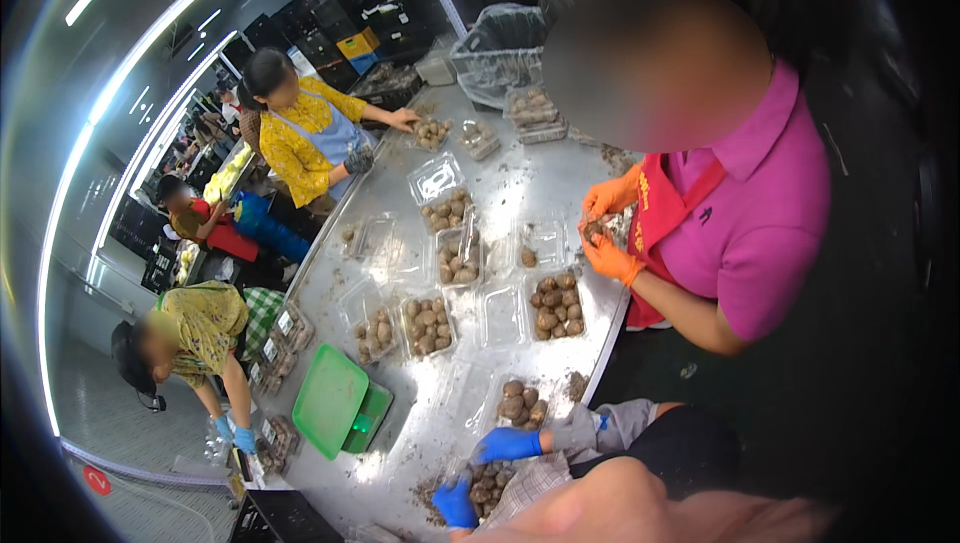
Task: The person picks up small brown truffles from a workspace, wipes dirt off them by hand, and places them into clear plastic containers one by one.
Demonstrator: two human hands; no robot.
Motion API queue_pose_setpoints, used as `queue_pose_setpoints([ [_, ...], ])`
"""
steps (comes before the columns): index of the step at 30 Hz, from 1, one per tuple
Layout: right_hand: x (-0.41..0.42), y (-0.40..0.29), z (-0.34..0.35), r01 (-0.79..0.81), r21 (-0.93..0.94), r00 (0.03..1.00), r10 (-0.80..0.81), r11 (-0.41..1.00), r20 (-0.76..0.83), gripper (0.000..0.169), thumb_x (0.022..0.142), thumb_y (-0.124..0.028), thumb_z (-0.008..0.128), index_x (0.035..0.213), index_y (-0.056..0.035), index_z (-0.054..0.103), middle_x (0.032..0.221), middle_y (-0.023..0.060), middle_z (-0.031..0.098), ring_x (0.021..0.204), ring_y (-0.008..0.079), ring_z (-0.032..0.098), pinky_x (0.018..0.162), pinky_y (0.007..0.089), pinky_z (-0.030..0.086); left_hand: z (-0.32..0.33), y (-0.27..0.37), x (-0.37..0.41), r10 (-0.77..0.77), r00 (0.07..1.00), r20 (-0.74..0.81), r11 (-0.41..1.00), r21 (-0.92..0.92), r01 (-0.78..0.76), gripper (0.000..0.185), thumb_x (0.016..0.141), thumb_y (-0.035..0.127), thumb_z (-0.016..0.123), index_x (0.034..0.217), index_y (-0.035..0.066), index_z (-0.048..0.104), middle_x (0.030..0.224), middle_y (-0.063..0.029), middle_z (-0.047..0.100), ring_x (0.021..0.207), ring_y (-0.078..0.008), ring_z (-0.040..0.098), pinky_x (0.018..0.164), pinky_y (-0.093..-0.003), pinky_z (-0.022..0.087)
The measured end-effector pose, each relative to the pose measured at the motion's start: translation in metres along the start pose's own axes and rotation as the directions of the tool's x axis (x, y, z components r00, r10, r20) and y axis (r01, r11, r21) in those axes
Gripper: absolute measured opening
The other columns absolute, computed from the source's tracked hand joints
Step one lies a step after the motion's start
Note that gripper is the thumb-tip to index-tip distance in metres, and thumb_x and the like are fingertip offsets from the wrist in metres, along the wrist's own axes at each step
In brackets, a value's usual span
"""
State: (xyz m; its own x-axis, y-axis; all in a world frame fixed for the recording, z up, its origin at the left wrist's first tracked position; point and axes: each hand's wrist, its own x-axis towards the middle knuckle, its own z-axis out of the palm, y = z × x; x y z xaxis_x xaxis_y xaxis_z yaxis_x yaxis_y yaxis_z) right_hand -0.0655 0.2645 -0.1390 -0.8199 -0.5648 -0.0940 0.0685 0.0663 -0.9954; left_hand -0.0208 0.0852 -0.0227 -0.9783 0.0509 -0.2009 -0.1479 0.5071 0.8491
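Note:
Both my hands wear blue gloves, with fabric sleeve covers on the forearms, low in the view. My left hand [455, 502] is at the left side of a pile of small brown taro corms [489, 489], its fingertips partly hidden. Just above that pile is my right hand [508, 445], fingers pointing down toward the corms; whether it grips one I cannot tell. Next to it, a clear plastic clamshell box [469, 409] lies with its lid open, and several corms [523, 403] sit in one half. My bare elbow [600, 502] blurs the bottom foreground.
A green weighing scale [330, 402] stands on the metal table [409, 423]. Filled boxes [556, 306] cover the middle. Across from me, a co-worker's orange gloves [611, 232] hold a corm. Another person's hand [403, 119] touches corms farther off. A black crate [281, 517] is lower left.

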Motion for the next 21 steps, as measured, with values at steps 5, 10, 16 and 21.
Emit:
queue_pose_setpoints([
  [5,-0.015,-0.035,-0.006,-0.113,0.033,0.993,0.114,0.993,-0.025,0.047,0.088,-0.048,0.065,0.109,-0.0062,0.07,0.099,0.0122,0.072,0.09,0.0222,0.067,0.084,0.034,0.05,0.013,-0.022,-0.003,-0.21,0.976,-0.059,0.944,-0.274,0.186,0.021,0.088,0.007,0.064,0.101,-0.008,0.071,0.091,-0.0111,0.072,0.077,-0.0151,0.064,0.073,-0.0307,0.051],
  [10,-0.02,-0.042,-0.002,-0.033,-0.033,0.998,0.031,0.999,-0.046,0.045,0.085,-0.048,0.066,0.1,-0.0061,0.069,0.084,0.0131,0.07,0.069,0.0226,0.067,0.069,0.0354,0.051,0.015,-0.034,-0.006,-0.134,0.984,-0.119,0.972,-0.207,0.107,0.018,0.088,0.007,0.064,0.097,-0.007,0.071,0.083,-0.0082,0.07,0.071,-0.0126,0.06,0.065,-0.0304,0.049],
  [16,-0.026,-0.06,-0.004,0.067,-0.099,0.996,-0.072,0.993,-0.044,0.044,0.084,-0.045,0.067,0.107,-0.0072,0.068,0.091,0.0157,0.07,0.083,0.028,0.068,0.077,0.0364,0.051,0.002,-0.117,0.01,0.274,0.962,-0.008,0.859,0.452,-0.241,0.015,0.09,0.006,0.061,0.089,-0.006,0.069,0.072,-0.0069,0.067,0.063,-0.0137,0.059,0.059,-0.0313,0.048],
  [21,-0.022,-0.059,-0.009,-0.03,-0.061,0.998,0.027,0.998,-0.06,0.055,0.085,-0.045,0.07,0.121,-0.0046,0.065,0.108,0.0174,0.07,0.097,0.0269,0.068,0.088,0.0346,0.051,-0.016,-0.161,0.018,-0.212,0.954,-0.213,0.977,-0.046,0.207,0.019,0.089,0.012,0.062,0.081,-0.005,0.067,0.07,-0.0086,0.065,0.058,-0.0154,0.058,0.052,-0.0309,0.046],
])
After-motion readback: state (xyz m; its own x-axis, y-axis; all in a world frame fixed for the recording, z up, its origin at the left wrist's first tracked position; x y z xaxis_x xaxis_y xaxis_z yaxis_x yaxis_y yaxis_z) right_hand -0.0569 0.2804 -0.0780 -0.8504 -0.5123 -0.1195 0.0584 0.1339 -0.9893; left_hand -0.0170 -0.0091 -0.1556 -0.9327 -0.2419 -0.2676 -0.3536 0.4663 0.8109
